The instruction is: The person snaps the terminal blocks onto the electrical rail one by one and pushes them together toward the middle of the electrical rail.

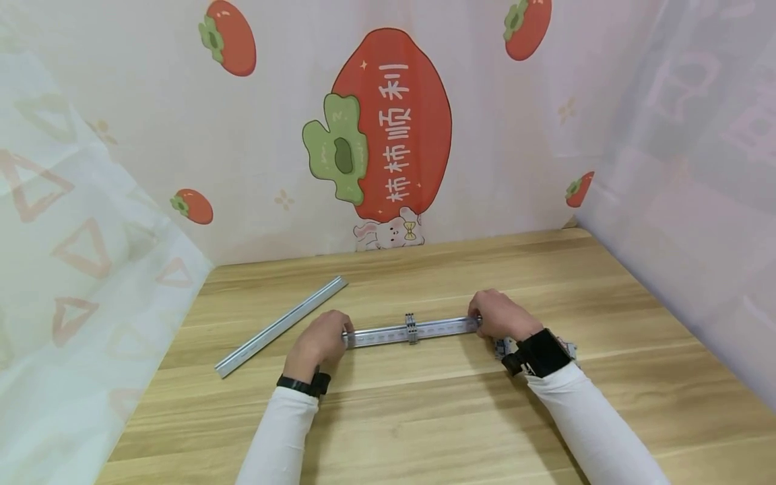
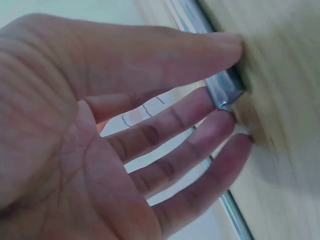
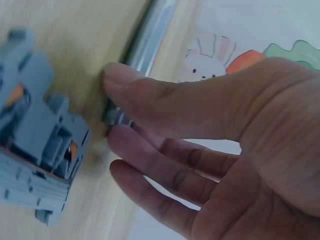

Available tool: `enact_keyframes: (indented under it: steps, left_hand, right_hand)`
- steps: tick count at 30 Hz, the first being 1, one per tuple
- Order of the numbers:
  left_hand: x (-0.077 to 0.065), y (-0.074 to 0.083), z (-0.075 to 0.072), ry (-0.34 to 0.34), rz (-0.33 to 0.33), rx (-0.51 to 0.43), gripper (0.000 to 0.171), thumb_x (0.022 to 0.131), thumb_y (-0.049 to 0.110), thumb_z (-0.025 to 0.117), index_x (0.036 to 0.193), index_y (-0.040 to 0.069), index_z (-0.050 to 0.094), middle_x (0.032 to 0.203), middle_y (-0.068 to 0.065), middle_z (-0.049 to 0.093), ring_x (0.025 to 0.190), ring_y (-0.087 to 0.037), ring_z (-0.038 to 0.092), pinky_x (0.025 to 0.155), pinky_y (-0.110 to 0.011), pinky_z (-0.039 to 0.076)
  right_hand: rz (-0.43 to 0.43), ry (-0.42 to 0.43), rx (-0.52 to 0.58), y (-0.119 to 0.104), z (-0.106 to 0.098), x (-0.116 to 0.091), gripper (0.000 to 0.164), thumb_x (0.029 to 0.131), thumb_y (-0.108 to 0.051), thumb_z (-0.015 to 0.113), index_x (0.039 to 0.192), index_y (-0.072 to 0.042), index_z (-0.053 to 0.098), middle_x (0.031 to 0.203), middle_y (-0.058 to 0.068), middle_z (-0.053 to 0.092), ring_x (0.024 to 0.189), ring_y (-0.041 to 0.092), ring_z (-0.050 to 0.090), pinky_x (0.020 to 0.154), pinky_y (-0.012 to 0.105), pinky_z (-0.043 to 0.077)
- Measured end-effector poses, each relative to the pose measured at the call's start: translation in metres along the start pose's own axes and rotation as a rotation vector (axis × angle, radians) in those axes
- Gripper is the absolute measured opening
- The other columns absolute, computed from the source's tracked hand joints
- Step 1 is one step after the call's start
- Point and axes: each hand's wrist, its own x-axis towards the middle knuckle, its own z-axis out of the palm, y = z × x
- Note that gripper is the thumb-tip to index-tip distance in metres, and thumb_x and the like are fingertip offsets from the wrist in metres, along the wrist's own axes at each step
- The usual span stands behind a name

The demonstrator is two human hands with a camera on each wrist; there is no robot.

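Note:
A slotted metal DIN rail (image 1: 382, 335) lies crosswise between my hands, with small grey terminal blocks (image 1: 411, 328) sitting near its middle. My left hand (image 1: 318, 342) pinches the rail's left end; in the left wrist view the thumb lies over the metal rail (image 2: 224, 87) and fingertips touch its other side. At the opposite end, my right hand (image 1: 502, 315) pinches the rail between thumb and fingers. The right wrist view shows that rail end (image 3: 152, 37) partly hidden by the thumb. Grey terminal blocks (image 3: 37, 135) with orange spots stand close beside the right hand.
A second metal rail (image 1: 279, 328) lies slanted on the wooden table (image 1: 400, 417) at the left. More grey blocks (image 1: 502, 348) are partly covered by the right wrist. Printed cloth (image 1: 273, 135) hangs behind the table and along both sides.

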Motion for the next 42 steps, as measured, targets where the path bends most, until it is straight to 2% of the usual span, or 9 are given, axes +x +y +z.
enact_keyframes:
  steps: [8, 15, 19, 22, 27, 34, 38, 42]
  left_hand:
    - [0.022, -0.007, -0.003, 0.010, 0.002, -0.013, 0.037, 0.078, -0.014, 0.068, 0.112, 0.000, 0.072, 0.113, -0.014, 0.066, 0.087, -0.025, 0.056, 0.071, -0.036, 0.048]
    - [0.038, -0.012, -0.005, 0.008, 0.005, 0.023, 0.027, 0.079, -0.009, 0.068, 0.104, 0.000, 0.073, 0.108, -0.013, 0.066, 0.086, -0.025, 0.055, 0.074, -0.038, 0.049]
    - [0.045, -0.015, -0.006, -0.001, -0.013, 0.021, 0.023, 0.080, -0.007, 0.070, 0.102, 0.000, 0.074, 0.105, -0.013, 0.066, 0.085, -0.025, 0.055, 0.074, -0.038, 0.049]
    - [0.048, -0.016, -0.008, -0.009, -0.018, 0.015, 0.023, 0.080, -0.006, 0.070, 0.102, -0.001, 0.073, 0.103, -0.013, 0.066, 0.085, -0.026, 0.056, 0.075, -0.038, 0.049]
    - [0.050, -0.019, -0.011, -0.013, -0.035, -0.007, 0.023, 0.081, -0.005, 0.069, 0.104, 0.000, 0.072, 0.105, -0.012, 0.064, 0.089, -0.027, 0.055, 0.075, -0.038, 0.048]
    - [0.053, -0.023, -0.012, 0.000, -0.021, -0.011, 0.025, 0.083, -0.006, 0.066, 0.107, 0.000, 0.072, 0.112, -0.014, 0.065, 0.094, -0.028, 0.055, 0.079, -0.040, 0.048]
    - [0.055, -0.024, -0.013, 0.007, -0.021, -0.008, 0.030, 0.082, -0.006, 0.066, 0.112, -0.001, 0.071, 0.116, -0.016, 0.064, 0.096, -0.029, 0.053, 0.079, -0.040, 0.047]
    - [0.056, -0.023, -0.013, 0.015, -0.023, -0.001, 0.033, 0.083, -0.005, 0.066, 0.116, -0.002, 0.070, 0.124, -0.019, 0.061, 0.104, -0.030, 0.053, 0.087, -0.042, 0.047]
  right_hand:
    - [-0.004, -0.004, 0.005, 0.010, -0.003, 0.019, 0.022, 0.068, 0.009, 0.077, 0.087, -0.002, 0.076, 0.091, 0.009, 0.070, 0.077, 0.021, 0.058, 0.070, 0.037, 0.051]
    - [-0.009, -0.021, -0.029, 0.013, -0.005, 0.036, 0.016, 0.067, 0.007, 0.079, 0.081, 0.000, 0.074, 0.083, 0.007, 0.067, 0.073, 0.020, 0.053, 0.069, 0.036, 0.048]
    - [-0.012, -0.018, -0.045, 0.015, -0.004, 0.045, 0.016, 0.066, 0.008, 0.076, 0.080, 0.000, 0.074, 0.087, 0.009, 0.070, 0.074, 0.020, 0.053, 0.070, 0.035, 0.048]
    - [-0.004, -0.015, -0.046, 0.016, -0.004, 0.050, 0.018, 0.067, 0.008, 0.076, 0.082, -0.001, 0.075, 0.090, 0.010, 0.071, 0.075, 0.020, 0.054, 0.071, 0.034, 0.049]
    - [-0.004, -0.007, -0.032, 0.016, -0.006, 0.056, 0.015, 0.067, 0.010, 0.071, 0.077, 0.000, 0.073, 0.083, 0.008, 0.067, 0.070, 0.020, 0.050, 0.065, 0.033, 0.044]
    - [0.023, -0.006, -0.035, 0.017, -0.007, 0.059, 0.027, 0.071, 0.007, 0.070, 0.098, 0.005, 0.076, 0.106, 0.017, 0.072, 0.089, 0.025, 0.062, 0.083, 0.041, 0.054]
    - [0.055, -0.010, -0.026, 0.017, -0.006, 0.061, 0.023, 0.073, 0.006, 0.072, 0.095, 0.003, 0.077, 0.103, 0.015, 0.071, 0.085, 0.025, 0.059, 0.080, 0.041, 0.052]
    - [0.060, -0.001, -0.027, 0.020, -0.004, 0.063, 0.019, 0.072, 0.006, 0.072, 0.088, -0.001, 0.077, 0.095, 0.011, 0.070, 0.078, 0.023, 0.055, 0.073, 0.037, 0.049]
